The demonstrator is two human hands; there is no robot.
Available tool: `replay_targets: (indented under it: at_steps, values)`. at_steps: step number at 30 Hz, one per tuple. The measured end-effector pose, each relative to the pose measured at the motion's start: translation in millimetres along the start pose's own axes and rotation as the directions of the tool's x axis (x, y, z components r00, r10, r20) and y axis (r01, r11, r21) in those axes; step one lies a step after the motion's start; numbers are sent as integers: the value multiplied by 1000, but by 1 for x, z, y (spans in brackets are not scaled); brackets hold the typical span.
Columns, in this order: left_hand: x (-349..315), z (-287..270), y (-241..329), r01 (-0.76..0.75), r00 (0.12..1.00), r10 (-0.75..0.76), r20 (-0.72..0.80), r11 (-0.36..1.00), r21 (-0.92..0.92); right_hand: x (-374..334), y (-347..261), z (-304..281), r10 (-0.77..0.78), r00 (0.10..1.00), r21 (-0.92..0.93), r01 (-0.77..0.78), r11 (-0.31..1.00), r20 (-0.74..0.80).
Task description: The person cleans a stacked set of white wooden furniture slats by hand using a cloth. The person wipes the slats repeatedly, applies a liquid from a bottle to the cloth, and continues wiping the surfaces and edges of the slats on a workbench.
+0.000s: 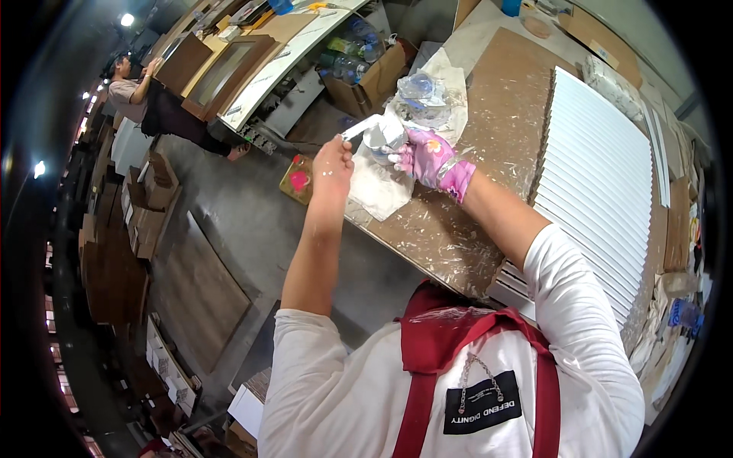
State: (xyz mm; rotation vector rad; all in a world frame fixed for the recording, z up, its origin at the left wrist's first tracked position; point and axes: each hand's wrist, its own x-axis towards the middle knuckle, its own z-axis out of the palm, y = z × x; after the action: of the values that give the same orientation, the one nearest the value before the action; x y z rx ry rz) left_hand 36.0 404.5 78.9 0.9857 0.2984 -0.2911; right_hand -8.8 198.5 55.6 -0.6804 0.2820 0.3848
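Observation:
My bare left hand (334,164) is closed with its fingertips on a narrow white strip (365,127). The strip runs right toward a whitish, round, cup-like thing (383,139); whether the two are joined I cannot tell. My right hand (437,160), in a pink flowered glove, has its fingers wrapped round this cup-like thing from the right. Beneath both hands a white cloth (380,191) hangs over the table's left edge. Just beyond them, clear plastic containers (422,95) rest on more cloth.
White slats (599,191) lie side by side on the brown, paint-specked table (504,114). Left of the table stands a yellowish container with a red cap (298,180). A cardboard box of bottles (374,80) sits beyond. Another person (137,95) handles a brown panel at the far left.

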Motion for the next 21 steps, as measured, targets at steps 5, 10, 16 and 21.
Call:
replay_targets:
  at_steps: [5,10,16,21]
  values:
    - [-23,5,-23,-70,994,50,96,974,217,-14,5,8,-64,997,67,67,995,-47]
    - [-17,-9,-28,-96,995,97,-39,995,33,-22,6,9,-70,996,3,69,998,49]
    - [-34,6,-52,-12,998,5,66,993,114,-16,8,-8,-146,987,-41,149,988,67]
    - [-51,14,-43,-6,998,1,65,997,83,-21,5,-3,-209,974,-116,199,973,-83]
